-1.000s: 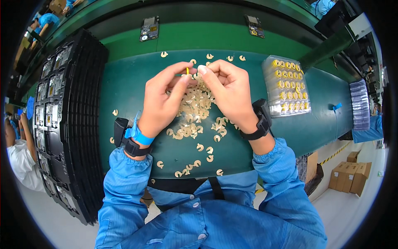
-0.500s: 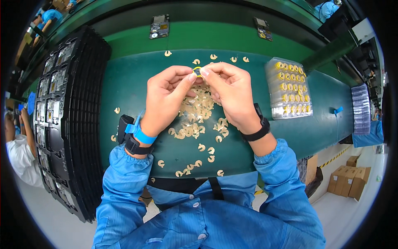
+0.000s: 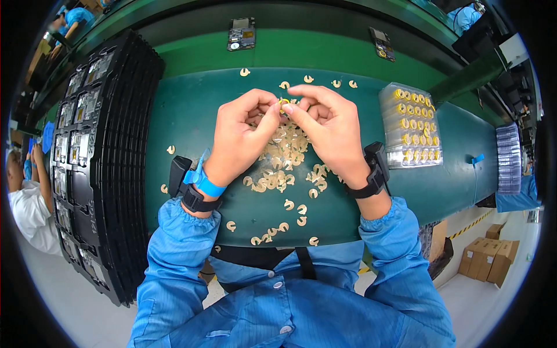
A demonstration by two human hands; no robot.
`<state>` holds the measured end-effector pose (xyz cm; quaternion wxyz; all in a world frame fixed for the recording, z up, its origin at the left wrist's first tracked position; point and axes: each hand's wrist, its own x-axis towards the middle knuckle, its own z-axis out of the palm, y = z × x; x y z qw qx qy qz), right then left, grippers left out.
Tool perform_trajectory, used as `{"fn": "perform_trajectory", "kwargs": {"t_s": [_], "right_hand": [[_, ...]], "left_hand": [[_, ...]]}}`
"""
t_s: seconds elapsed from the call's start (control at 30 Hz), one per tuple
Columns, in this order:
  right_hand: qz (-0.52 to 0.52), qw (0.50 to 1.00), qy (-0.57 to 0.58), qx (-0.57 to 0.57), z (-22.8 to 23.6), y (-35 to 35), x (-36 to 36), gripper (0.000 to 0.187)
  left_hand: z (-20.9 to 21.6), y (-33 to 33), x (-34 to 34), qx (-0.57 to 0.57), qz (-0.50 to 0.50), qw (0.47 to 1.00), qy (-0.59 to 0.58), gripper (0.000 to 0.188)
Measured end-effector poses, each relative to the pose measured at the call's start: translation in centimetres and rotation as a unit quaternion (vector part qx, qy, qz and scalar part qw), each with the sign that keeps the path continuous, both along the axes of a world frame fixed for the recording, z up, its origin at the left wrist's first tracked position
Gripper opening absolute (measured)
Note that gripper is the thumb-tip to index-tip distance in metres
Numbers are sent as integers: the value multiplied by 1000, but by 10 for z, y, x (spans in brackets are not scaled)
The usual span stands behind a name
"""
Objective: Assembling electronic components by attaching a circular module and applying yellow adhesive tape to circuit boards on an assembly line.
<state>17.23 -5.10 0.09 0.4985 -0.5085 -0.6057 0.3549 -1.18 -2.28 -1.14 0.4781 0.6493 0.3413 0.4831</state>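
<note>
Over the green work surface, my left hand [image 3: 245, 132] and my right hand [image 3: 332, 130] meet, fingertips almost together. Between them is a small round yellow-rimmed coin cell [image 3: 284, 103], mostly covered by the fingers. The left thumb and forefinger pinch one side of it. At its other side the right thumb presses close, with the right forefinger lifted above. Under and in front of the hands lies a loose heap of small cream C-shaped pieces [image 3: 281, 152], with more scattered round it.
A clear plastic tray [image 3: 413, 155] of yellow-rimmed coin cells stands to the right. Tall stacked black trays [image 3: 125, 174] with circuit boards rise at the left. Two circuit boards [image 3: 241, 36] [image 3: 382, 44] lie on the far green belt. Clear stacked trays [image 3: 508, 159] stand far right.
The right forefinger has lifted off the coin cell, and the cell has tilted so less of its face shows. The whole scene has shifted slightly rightward in view.
</note>
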Motion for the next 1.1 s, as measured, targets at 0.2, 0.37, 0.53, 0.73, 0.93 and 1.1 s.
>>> {"fn": "perform_trajectory", "kwargs": {"t_s": [0.2,0.37,0.53,0.73,0.93,1.1], "right_hand": [[29,996,83,-13,1,0,-6,11],[-61,995,76,21,5,22,-12,18],[-67,977,-197,43,22,104,-50,68],[-132,902,-410,-4,-10,197,-89,102],[-133,937,-318,59,-16,212,-73,129],[-130,987,-90,-11,5,204,-66,118]], "left_hand": [[2,0,2,-17,-16,1000,-10,13],[2,3,-1,-63,53,994,-71,45],[-1,16,-15,-102,117,984,-93,47],[-26,23,-13,-96,131,979,-120,43],[-13,17,-10,-79,146,981,-98,38],[-16,21,-10,-96,129,981,-111,35]]}}
